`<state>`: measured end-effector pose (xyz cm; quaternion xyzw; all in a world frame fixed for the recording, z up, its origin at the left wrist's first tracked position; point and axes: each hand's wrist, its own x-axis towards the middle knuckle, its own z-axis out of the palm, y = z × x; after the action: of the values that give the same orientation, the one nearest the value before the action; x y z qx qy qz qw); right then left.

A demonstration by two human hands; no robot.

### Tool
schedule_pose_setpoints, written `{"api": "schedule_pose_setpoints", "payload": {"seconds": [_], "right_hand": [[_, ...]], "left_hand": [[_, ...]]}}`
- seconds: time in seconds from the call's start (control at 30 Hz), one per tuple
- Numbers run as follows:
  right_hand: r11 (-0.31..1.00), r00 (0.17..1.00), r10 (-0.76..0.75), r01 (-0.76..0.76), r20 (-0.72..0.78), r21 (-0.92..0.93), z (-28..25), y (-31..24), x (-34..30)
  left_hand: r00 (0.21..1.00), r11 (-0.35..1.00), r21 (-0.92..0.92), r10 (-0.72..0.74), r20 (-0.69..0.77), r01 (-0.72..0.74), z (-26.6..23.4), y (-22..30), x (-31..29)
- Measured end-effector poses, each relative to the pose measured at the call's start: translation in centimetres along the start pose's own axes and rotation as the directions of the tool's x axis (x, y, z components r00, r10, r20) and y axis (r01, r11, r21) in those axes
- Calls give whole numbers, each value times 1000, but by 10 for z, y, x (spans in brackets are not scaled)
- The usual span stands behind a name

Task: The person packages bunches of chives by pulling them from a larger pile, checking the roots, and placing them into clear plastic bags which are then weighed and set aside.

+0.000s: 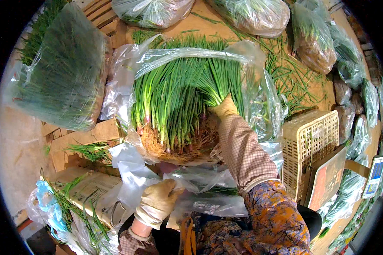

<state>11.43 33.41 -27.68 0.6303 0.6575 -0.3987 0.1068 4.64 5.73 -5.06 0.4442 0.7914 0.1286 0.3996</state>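
Note:
A large clear plastic bag [266,91] lies spread in front of me, packed with green onions [168,102]. Their green tops point away from me and their tan roots [157,144] face me. My right hand [224,109], in a cream glove, reaches into the right part of the pile. Its fingers are closed round a bunch of green onions [219,87] near the lower stalks. Nearer my body, my left hand [157,203], gloved as well, has its fingers curled on the near edge of the plastic bag [178,185].
Filled bags of green onions stand at the left [68,72], along the far side [259,17] and at the right [312,40]. A cream plastic crate [312,131] is right of my arm. A cardboard box [89,187] sits at near left. Loose green leaves [300,83] litter the brown surface.

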Motion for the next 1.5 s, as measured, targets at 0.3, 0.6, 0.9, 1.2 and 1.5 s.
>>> {"api": "schedule_pose_setpoints", "payload": {"seconds": [0.3, 0.6, 0.9, 1.2, 1.5], "right_hand": [[999, 999, -13, 15, 33, -50, -20, 22, 18], [551, 929, -111, -238, 353, 800, -83, 93, -63], [-269, 840, -251, -538, 482, 799, -30, 134, -128], [38, 712, -620, -390, 328, 920, -39, 130, -185], [799, 338, -450, 566, 826, 204, -42, 112, -200]], "left_hand": [[998, 999, 19, 37, -43, -37, 0, 13, 4], [939, 959, 148, 271, -212, -243, 12, -2, -8], [976, 568, -802, -13, 216, 185, -5, 20, 1], [994, 153, -983, -45, 96, 102, 0, 20, 5], [953, -69, -993, -279, 116, 100, -7, -17, -8]]}}
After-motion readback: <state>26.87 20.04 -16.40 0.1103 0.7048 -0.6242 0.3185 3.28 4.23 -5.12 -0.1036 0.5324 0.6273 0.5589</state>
